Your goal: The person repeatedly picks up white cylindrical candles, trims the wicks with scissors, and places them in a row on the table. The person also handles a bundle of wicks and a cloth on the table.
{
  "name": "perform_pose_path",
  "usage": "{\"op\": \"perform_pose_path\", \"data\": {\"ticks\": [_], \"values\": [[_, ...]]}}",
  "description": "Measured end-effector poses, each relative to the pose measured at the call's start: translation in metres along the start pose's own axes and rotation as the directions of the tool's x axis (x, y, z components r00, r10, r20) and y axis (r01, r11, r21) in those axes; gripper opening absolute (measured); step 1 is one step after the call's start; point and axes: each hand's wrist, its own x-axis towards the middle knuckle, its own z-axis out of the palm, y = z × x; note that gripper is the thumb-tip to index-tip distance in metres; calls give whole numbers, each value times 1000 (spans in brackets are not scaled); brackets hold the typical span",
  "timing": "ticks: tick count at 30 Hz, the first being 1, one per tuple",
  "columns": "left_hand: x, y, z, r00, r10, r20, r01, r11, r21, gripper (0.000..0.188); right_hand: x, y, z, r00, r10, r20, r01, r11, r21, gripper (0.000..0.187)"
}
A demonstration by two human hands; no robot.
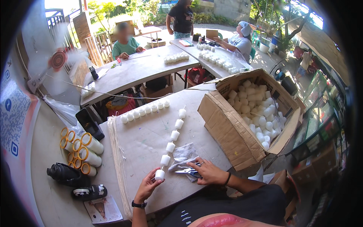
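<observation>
My left hand (149, 184) is closed around a white candle-like cylinder (160, 174), the nearest of several threaded with gaps on one string. The strung cylinders (170, 146) run away from me across the table (151, 128). My right hand (211, 173) has its fingers at the handles of a pair of scissors (187, 171), whose blades point left towards the held cylinder. Under and beyond the scissors lies a crumpled grey cloth (184, 152). Farther back, a row of loose white cylinders (142, 111) stands side by side.
At the right, an open cardboard box (230, 132) holds many white cylinders. A bundle of pale cords (115, 147) hangs over the table's left side. Left of it are gold-rimmed rolls (90, 143), a phone (90, 124) and a black bottle (66, 174). Other people occupy the far tables (140, 72).
</observation>
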Motion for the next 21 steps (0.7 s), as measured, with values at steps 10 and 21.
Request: {"op": "perform_pose_path", "data": {"ticks": [10, 21], "values": [[-11, -13, 5, 1000, -28, -8, 28, 999, 26, 67, -9, 17, -18, 781, 61, 622, -601, 343, 722, 52], [-13, -24, -5, 990, 49, -129, -42, 998, 56, 64, -4, 10, 2, 857, -249, 451, -468, -10, 884, 43]]}}
